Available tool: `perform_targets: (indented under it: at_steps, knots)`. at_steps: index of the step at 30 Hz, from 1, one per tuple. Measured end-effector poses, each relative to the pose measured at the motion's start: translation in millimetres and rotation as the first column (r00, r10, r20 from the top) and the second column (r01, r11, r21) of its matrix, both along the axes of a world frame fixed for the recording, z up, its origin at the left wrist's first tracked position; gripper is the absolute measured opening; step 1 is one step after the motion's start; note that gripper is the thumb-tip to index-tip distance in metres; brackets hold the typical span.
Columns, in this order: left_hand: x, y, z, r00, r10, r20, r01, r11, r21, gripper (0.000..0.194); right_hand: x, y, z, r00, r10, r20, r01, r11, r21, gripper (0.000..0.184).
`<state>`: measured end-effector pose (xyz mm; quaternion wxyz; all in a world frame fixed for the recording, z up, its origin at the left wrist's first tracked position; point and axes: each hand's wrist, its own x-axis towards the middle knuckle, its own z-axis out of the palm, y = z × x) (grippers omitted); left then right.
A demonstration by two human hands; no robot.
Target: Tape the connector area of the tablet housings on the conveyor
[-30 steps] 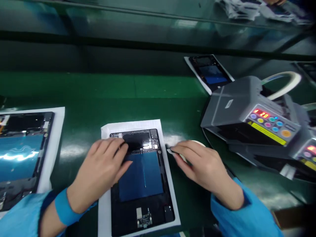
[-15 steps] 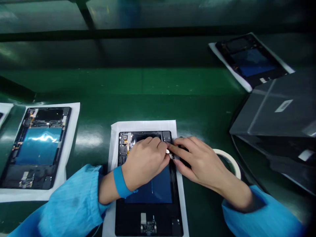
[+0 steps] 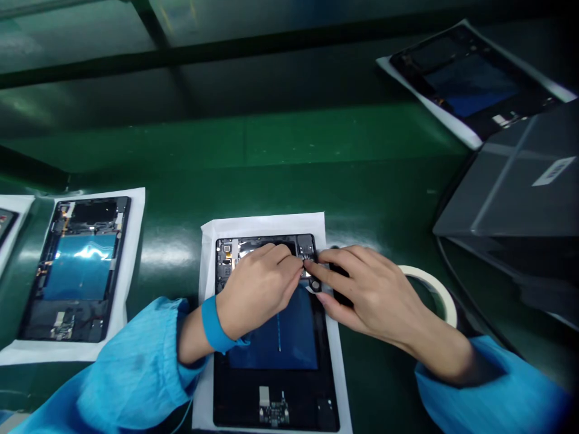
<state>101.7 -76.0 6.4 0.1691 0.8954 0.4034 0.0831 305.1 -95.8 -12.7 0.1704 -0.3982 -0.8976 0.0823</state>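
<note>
An opened tablet (image 3: 275, 380) lies in the middle on a white sheet (image 3: 262, 224), its circuit boards and blue inner panel showing. My left hand (image 3: 262, 289), with a blue band at the wrist, reaches over it, fingers closed in a pinch near the upper right corner. Whatever they pinch is hidden. My right hand (image 3: 368, 286) comes in from the right, its index fingertip on the tablet beside my left fingers and its thumb at the edge. Between index and thumb shows a small dark round part (image 3: 315, 284), with a pale curled strip (image 3: 310, 290) below it.
To the left lies another opened tablet (image 3: 79, 268) on white sheeting, with part of one more at the frame edge. A roll of pale tape (image 3: 429, 283) sits right of my right hand. Dark grey panels (image 3: 511, 187) stand at right, with another tablet (image 3: 474, 78) behind them.
The view has turned slightly. Both hands stay at the tablet's upper right corner. The silvery glint between my fingers is lower in view now, and the small round part shows more plainly.
</note>
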Motion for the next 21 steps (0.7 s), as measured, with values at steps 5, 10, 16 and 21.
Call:
perform_targets:
  at_steps: [5, 10, 16, 21]
  knots:
    - [-2, 3, 2.2, 0.999, -0.049, -0.001, 0.049, 0.999, -0.020, 0.027, 0, -1, 2.0, 1.000, 0.010, 0.026, -0.010, 1.000, 0.004, 0.030]
    - [-4, 6, 2.5, 0.996, -0.088, -0.012, 0.088, 0.996, -0.019, 0.024, -6, -7, 7.2, 0.982, 0.007, 0.187, -0.023, 0.996, 0.084, 0.034]
    - [-5, 7, -0.5, 0.997, -0.081, 0.001, 0.081, 0.996, -0.042, 0.024, -9, -11, 6.3, 0.992, -0.032, 0.122, 0.015, 0.991, 0.135, 0.031]
    - [-5, 9, -3.0, 0.997, -0.060, 0.050, 0.064, 0.996, -0.068, 0.023, -10, -7, 4.5, 0.985, -0.172, -0.029, 0.174, 0.967, 0.186, 0.024]
